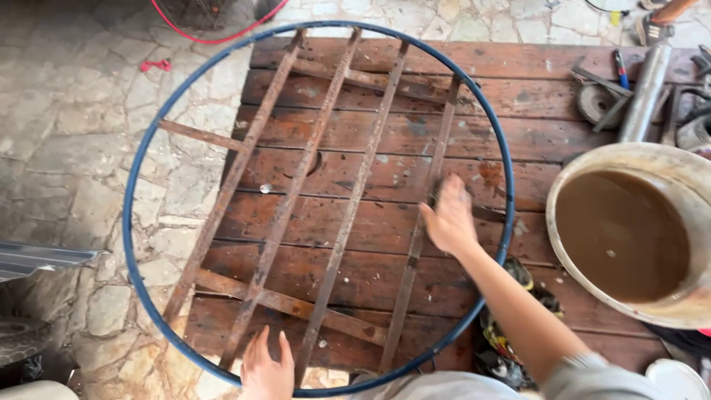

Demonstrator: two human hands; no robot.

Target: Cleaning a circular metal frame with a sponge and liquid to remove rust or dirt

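While the fingers of the right hand (449,219) lie flat and spread, grasping nothing, they press on one rusty bar of a round metal grate (318,200). That grate is a blue hoop crossed by long brown bars with shorter cross pieces, and it lies on a wooden table (518,96), its left part overhanging the edge. From the hand, the bare right forearm runs down to the lower right. Low at the near rim, the left hand (266,367) rests with fingers loose and open, touching the hoop's inner edge. Worn reddish planks make up the table, which also bears a large basin of brown water (629,233) and scattered metal tools (637,81). Beneath lies a pale stone floor (74,111).
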